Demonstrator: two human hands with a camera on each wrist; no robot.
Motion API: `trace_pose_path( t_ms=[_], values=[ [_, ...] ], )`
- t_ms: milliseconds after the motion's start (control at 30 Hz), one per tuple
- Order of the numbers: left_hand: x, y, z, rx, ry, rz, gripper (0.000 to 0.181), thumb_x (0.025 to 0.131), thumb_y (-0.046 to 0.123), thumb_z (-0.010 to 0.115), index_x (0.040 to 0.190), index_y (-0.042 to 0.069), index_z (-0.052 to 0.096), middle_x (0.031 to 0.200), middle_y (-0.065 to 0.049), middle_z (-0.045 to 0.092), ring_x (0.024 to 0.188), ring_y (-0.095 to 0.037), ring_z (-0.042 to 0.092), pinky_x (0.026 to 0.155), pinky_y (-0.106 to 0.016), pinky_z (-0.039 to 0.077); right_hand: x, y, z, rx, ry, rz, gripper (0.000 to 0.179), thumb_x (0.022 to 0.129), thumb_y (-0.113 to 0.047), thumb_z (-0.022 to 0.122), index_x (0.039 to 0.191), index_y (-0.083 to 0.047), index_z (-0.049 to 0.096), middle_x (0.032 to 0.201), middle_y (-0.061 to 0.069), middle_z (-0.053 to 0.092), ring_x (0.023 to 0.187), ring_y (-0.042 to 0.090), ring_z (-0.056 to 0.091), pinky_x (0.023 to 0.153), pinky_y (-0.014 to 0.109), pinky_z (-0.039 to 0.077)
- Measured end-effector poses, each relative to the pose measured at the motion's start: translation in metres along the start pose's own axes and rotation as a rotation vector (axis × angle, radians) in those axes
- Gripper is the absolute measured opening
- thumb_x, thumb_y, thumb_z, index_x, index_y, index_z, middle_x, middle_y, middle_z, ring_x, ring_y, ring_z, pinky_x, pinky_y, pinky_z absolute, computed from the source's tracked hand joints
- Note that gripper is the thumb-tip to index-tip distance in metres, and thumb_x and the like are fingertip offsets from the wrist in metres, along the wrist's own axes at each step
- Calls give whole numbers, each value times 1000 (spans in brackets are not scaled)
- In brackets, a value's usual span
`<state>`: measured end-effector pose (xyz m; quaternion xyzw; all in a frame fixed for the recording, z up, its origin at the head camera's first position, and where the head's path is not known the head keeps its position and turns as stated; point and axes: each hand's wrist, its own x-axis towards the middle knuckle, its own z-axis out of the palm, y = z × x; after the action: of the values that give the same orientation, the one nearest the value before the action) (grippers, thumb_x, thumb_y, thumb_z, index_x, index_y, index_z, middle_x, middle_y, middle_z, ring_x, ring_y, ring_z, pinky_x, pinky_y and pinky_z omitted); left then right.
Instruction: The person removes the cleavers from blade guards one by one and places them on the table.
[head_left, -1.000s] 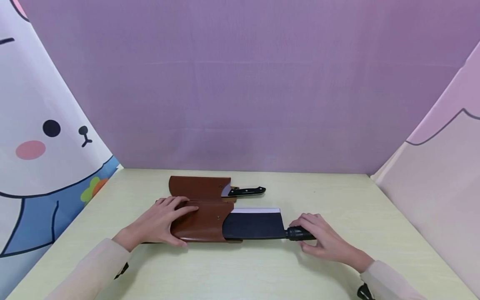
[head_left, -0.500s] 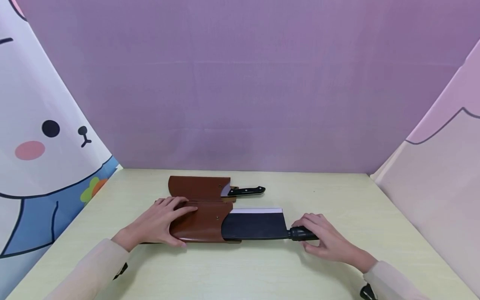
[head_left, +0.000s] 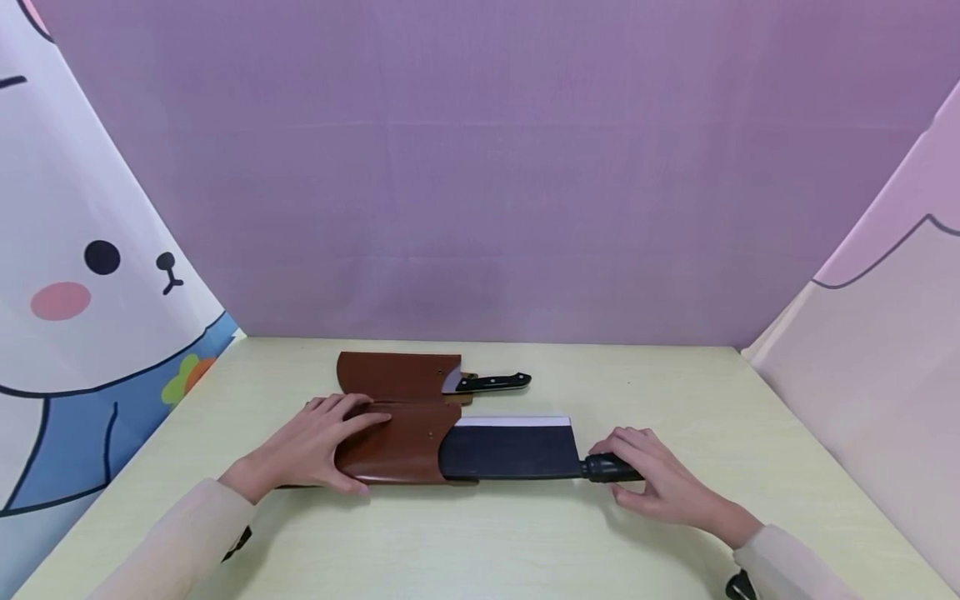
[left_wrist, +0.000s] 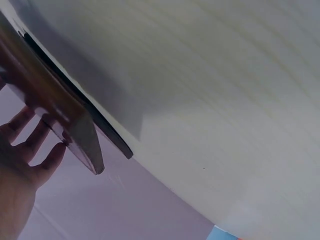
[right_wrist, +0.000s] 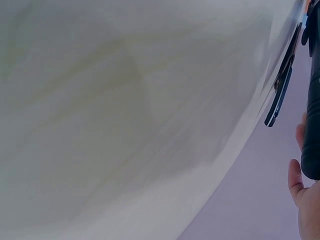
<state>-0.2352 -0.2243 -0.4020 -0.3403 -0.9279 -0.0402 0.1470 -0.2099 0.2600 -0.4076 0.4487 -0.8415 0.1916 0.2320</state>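
A brown leather knife sheath [head_left: 397, 450] lies on the table, with my left hand [head_left: 315, 446] spread across its closed end. The fingers are on top and the thumb is at the near edge. Out of its right-hand mouth comes the broad dark blade of a cleaver [head_left: 513, 450] with a pale upper edge; the rest of the blade is hidden inside. My right hand [head_left: 648, 475] grips the end of the cleaver's black handle [right_wrist: 314, 135]. In the left wrist view my fingertips [left_wrist: 55, 152] press against the sheath [left_wrist: 65, 107].
Just behind lies a second brown sheath [head_left: 397, 375] holding a knife whose riveted black handle [head_left: 495, 382] points right. A thin dark strip [left_wrist: 110, 132] lies alongside the front sheath in the left wrist view. A purple panel [head_left: 487, 208] stands behind the table [head_left: 525, 542].
My right hand has drawn the cleaver a little to the right, so more blade shows. My left hand and the front sheath have shifted slightly left. The rear sheath and knife stay put.
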Motion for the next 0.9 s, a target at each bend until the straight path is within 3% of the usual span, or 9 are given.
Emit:
trace_pose_path(
  t_ms=[400, 700, 900],
  values=[
    [-2, 0, -2, 1, -21, -18, 94, 55, 82, 58, 134, 32, 44, 131, -4, 43, 116, -25, 43, 89, -51, 38, 0, -1, -1, 1, 52, -48, 48, 59, -9, 70, 105, -17, 61, 97, -14, 56, 87, 1, 48, 75, 19, 29],
    [-3, -2, -2, 2, -23, -25, 94, 56, 82, 58, 135, 33, 43, 131, -4, 43, 116, -24, 42, 90, -51, 38, -4, 0, -6, 1, 10, -10, 46, 61, -9, 70, 106, -17, 60, 97, -12, 56, 87, 2, 48, 74, 22, 30],
    [-4, -3, -1, 7, -2, -13, 94, 55, 81, 59, 134, 32, 45, 130, -5, 44, 116, -25, 43, 88, -52, 38, -4, 1, -7, -4, 43, -40, 49, 59, -8, 71, 105, -16, 60, 96, -13, 56, 86, 2, 47, 74, 19, 28]
  ],
)
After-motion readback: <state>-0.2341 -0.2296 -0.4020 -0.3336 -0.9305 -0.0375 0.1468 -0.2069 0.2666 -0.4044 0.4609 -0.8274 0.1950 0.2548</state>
